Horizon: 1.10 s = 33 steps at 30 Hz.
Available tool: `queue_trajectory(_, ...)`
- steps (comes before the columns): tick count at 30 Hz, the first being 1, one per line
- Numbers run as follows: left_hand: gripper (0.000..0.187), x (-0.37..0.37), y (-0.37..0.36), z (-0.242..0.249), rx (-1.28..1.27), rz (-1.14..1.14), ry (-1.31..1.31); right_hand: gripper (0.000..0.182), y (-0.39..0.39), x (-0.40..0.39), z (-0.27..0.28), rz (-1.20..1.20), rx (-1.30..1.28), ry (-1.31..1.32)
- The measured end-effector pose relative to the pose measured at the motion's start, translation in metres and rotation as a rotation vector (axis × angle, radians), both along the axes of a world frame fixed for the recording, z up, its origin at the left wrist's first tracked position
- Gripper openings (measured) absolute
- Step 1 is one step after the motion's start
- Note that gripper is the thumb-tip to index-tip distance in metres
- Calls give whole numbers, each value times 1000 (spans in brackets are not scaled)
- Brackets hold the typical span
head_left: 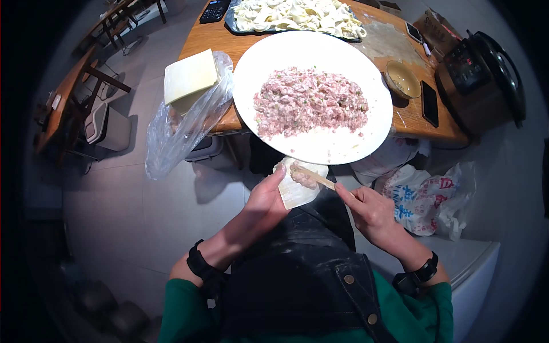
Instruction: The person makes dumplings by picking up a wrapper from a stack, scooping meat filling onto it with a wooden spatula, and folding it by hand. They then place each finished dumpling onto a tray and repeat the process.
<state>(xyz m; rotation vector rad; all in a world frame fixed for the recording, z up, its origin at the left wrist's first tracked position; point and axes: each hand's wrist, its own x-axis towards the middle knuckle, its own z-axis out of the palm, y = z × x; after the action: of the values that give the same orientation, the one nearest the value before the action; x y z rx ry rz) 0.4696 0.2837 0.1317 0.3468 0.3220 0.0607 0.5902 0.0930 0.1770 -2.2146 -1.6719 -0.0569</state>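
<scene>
Presently: left hand (pixel 267 201) cupped under a square dumpling wrapper (pixel 299 186), holding it flat; right hand (pixel 369 210) pinching a thin wooden stick (pixel 315 178), its tip pressing a dab of minced filling (pixel 303 178) onto the wrapper. Just beyond both hands, white plate (pixel 320 148) of mince (pixel 309 103); farther on, tray of folded dumplings (pixel 297 14).

Pale square wrapper (pixel 297 191) flat, pink filling dab (pixel 303 177) under thin wooden stick (pixel 317 178)

Calculator (pixel 215 10), phone (pixel 429 103), rice cooker (pixel 481 80)
</scene>
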Motion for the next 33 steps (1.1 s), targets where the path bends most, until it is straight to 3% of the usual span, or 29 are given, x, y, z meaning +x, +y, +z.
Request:
queue_trajectory(3,47,-4,11,-9,44,3,-42,49,-22,27,11,-136,144,184)
queue_trajectory(8,48,-5,17,-13,46,30,-38,36,-26,69,30,-376,-130,-95)
queue_trajectory(9,48,-4,17,-11,44,35,-41,36,-22,65,32,-371,-132,-100)
queue_trajectory(11,48,-5,17,-9,5,14,-53,32,-6,43,32,-246,-82,364)
queue_trajectory(12,48,-4,17,-9,5,16,-53,37,2,38,26,-179,0,380)
queue_trajectory(13,48,-4,18,-9,-7,18,-54,37,6,40,23,-178,-1,381)
queue_trajectory(16,49,-4,20,-8,-17,17,-65,46,17,60,9,-180,-1,-89)
queue_trajectory(19,49,-4,23,-6,-1,11,-61,48,22,66,2,-172,-58,-214)
queue_trajectory(23,49,-5,24,-9,15,-8,-66,51,24,56,9,-128,-116,-192)
queue_trajectory(25,49,-5,24,-7,-2,-5,-71,52,24,41,17,-25,-84,173)
queue_trajectory(26,49,-5,23,-7,-21,-7,-81,55,24,34,14,11,-19,203)
queue_trajectory(30,50,-17,24,-6,38,4,-51,62,23,7,4,94,-94,-27)
queue_trajectory(33,49,-28,23,3,9,16,-34,59,13,10,1,83,39,18)
